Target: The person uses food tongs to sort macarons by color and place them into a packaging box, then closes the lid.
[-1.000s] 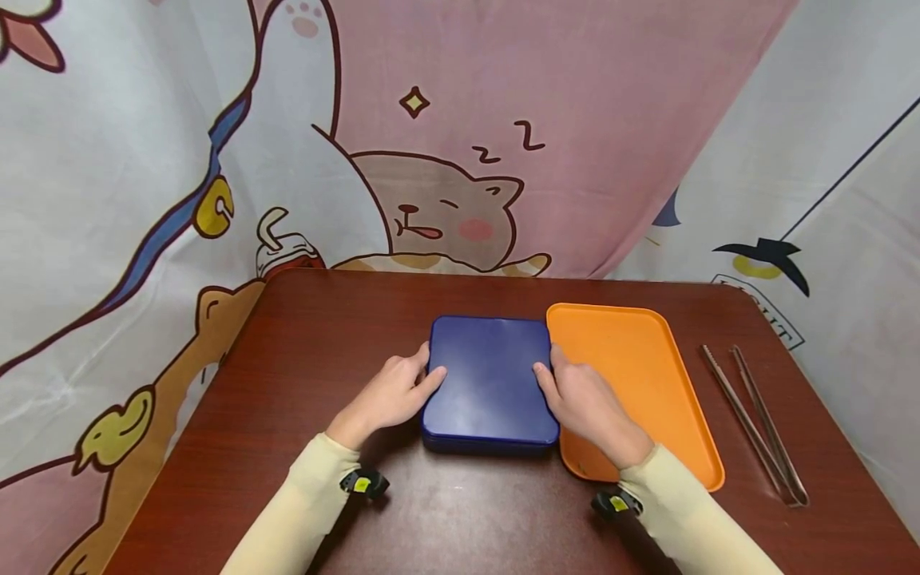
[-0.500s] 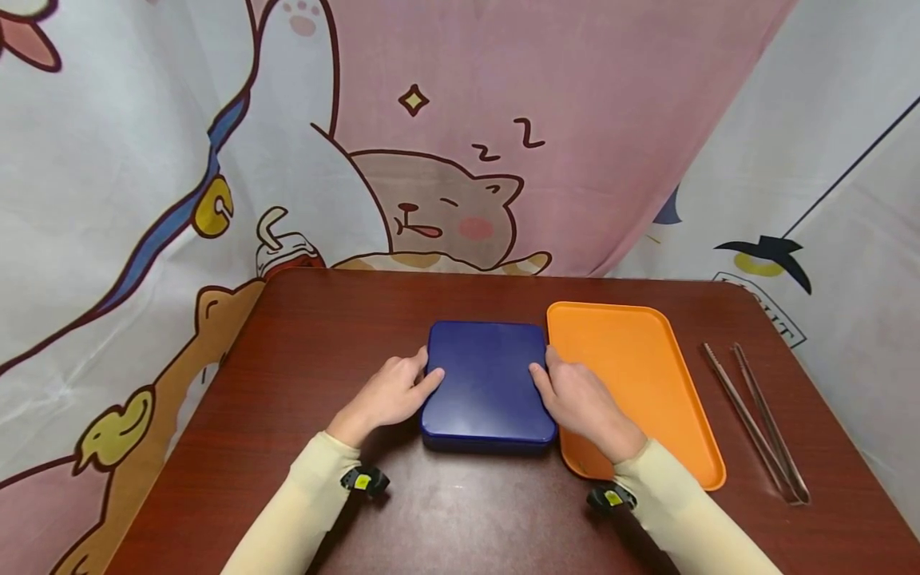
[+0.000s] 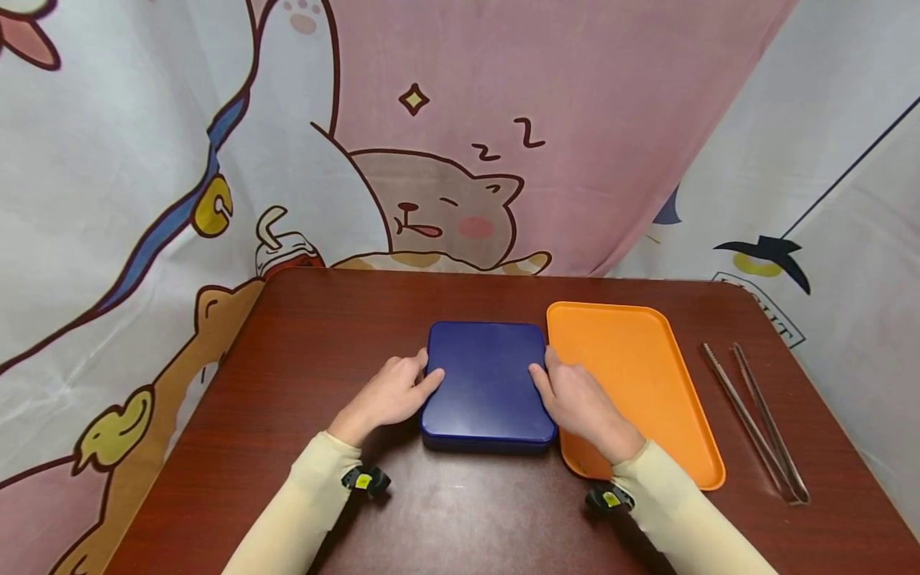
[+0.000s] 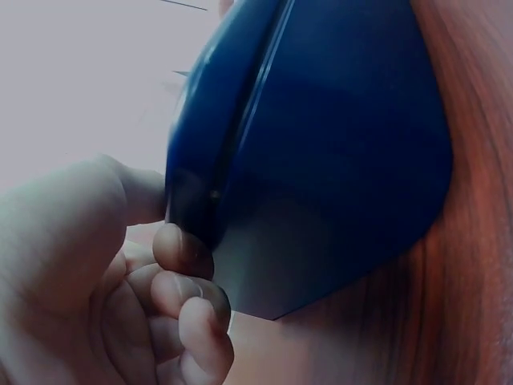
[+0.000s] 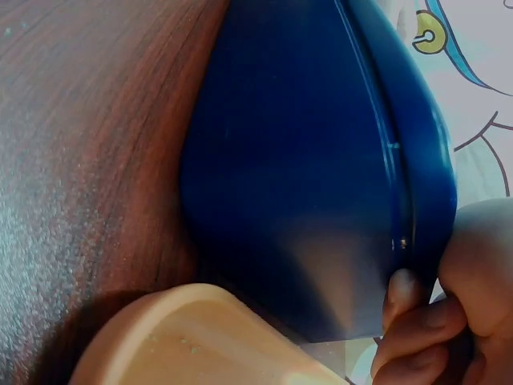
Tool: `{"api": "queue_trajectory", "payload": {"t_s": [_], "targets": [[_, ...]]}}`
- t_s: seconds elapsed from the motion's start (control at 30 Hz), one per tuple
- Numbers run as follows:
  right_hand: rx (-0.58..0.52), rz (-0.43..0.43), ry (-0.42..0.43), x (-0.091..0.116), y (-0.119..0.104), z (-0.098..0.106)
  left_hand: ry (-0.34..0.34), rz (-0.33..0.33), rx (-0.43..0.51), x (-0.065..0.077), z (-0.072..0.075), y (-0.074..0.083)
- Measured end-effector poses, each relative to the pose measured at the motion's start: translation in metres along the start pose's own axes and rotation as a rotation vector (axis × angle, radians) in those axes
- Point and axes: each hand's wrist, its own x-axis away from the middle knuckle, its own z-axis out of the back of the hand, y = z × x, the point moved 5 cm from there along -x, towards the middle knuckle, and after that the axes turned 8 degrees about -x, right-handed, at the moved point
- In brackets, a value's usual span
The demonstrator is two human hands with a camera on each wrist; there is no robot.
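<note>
A flat, dark blue lidded box (image 3: pixel 489 383) lies in the middle of the brown table. At its left side my left hand (image 3: pixel 391 391) grips it, the thumb over the top edge and the fingertips (image 4: pixel 180 249) curled against the side wall near the lid seam. My right hand (image 3: pixel 584 403) holds the opposite side the same way, its fingertips (image 5: pixel 403 293) close to the seam in the right wrist view. The lid is on, so the inside of the box is hidden. An orange tray (image 3: pixel 632 359) lies just right of the box, partly under my right forearm.
Metal tongs (image 3: pixel 762 431) lie spread on the table (image 3: pixel 323 319) to the right of the tray. Behind the table hangs a cloth (image 3: pixel 611 120) printed with cartoon animals.
Over the last second the box has shifted slightly toward me and to the left, both hands staying on it. In the last half second hardly anything has moved.
</note>
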Motion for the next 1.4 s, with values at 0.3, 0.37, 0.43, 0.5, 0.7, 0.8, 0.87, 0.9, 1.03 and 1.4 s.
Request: {"api": "queue_trajectory", "payload": {"t_s": [0.3, 0.37, 0.43, 0.5, 0.7, 0.8, 0.87, 0.9, 1.03, 1.4], "targets": [[-0.004, -0.010, -0.017, 0.001, -0.001, -0.002, -0.004, -0.007, 0.020, -0.001, -0.001, 0.000], [-0.003, -0.011, -0.021, 0.001, -0.001, -0.001, -0.014, -0.002, 0.024, -0.001, -0.001, 0.001], [0.000, -0.010, -0.025, 0.001, -0.001, -0.001, -0.021, 0.008, 0.017, 0.000, 0.000, 0.001], [0.008, -0.006, -0.029, 0.001, -0.001, 0.000, -0.031, 0.020, 0.001, 0.001, 0.001, 0.001], [0.040, 0.030, 0.040, 0.002, 0.000, 0.007, 0.045, 0.010, -0.142, 0.002, 0.009, 0.001], [0.057, 0.057, 0.104, 0.002, -0.004, 0.011, 0.114, 0.013, -0.203, 0.001, 0.016, 0.003], [0.070, 0.079, 0.123, 0.002, -0.008, 0.012, 0.146, 0.010, -0.242, -0.001, 0.019, 0.005], [0.080, 0.092, 0.126, 0.001, -0.011, 0.013, 0.149, 0.005, -0.259, -0.003, 0.020, 0.007], [0.118, 0.156, 0.108, -0.004, -0.022, 0.012, 0.132, -0.028, -0.313, -0.012, 0.017, 0.015], [0.195, 0.152, -0.012, -0.018, -0.031, -0.007, 0.017, -0.062, -0.429, -0.031, -0.006, 0.029]]}}
